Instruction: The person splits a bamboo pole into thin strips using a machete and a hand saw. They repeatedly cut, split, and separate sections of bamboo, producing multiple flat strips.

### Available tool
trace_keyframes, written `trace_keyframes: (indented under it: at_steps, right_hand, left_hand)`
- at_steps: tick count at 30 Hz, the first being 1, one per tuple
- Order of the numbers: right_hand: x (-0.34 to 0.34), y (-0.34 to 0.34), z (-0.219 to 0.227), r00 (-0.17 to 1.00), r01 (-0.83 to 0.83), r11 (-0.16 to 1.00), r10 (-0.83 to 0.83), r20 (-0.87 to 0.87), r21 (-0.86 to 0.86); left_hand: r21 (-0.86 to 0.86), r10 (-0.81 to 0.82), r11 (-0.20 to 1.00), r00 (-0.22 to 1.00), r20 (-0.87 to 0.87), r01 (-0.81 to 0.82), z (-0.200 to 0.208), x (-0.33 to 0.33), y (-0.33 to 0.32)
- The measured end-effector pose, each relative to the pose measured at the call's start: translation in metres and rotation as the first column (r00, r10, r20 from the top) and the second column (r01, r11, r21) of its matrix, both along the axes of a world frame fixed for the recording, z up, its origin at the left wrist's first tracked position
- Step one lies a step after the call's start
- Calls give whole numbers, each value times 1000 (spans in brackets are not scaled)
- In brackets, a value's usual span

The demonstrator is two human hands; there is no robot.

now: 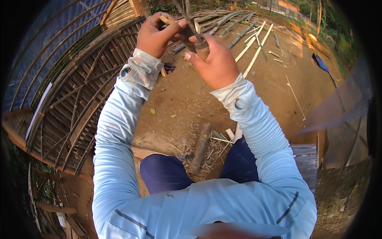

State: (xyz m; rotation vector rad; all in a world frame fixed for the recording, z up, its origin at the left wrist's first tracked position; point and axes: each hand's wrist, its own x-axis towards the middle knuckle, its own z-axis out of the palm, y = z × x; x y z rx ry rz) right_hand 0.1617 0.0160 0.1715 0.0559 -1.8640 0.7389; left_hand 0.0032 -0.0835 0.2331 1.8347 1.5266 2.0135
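Both my hands are raised close together at the top middle. My right hand (218,63) is closed round the brown, round wooden handle (202,49) of a long dark tool that looks like a knife, its narrow length running up and leftward out of view. Just left of it, my left hand (154,39) is closed with the thumb stretched toward the tool. A pale curved strip (166,20), bamboo-like, shows at its fingers. Whether the left fingers also touch the tool cannot be seen.
Cut bamboo poles (238,36) and pale split strips (254,47) lie on the dirt ground ahead. A slatted bamboo bench (79,91) curves along the left. Between my knees lie a short log (200,149) and shavings (215,157). A blue-headed tool (320,63) is at the right.
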Motion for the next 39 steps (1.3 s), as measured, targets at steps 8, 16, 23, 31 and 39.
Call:
trace_keyframes:
  at_steps: [8,16,23,31,39]
  right_hand:
    - [1,-7,7,995,46,998,-49,86,43]
    - [5,-8,5,995,2,999,-7,95,46]
    - [9,-9,7,986,5,999,-10,164,32]
    - [-3,-3,-1,996,28,996,-34,78,85]
    - [-7,2,-6,998,66,988,-69,16,142]
  left_hand:
    - [5,-38,999,999,38,37,2,-12,-6]
    - [-11,-2,1000,1000,23,3,-2,-14,-11]
    - [-1,-39,999,999,24,39,-5,-23,-12]
    - [-6,3,1000,1000,-12,-3,-2,-22,-13]
    - [-12,-1,1000,999,-33,1,-3,-25,-10]
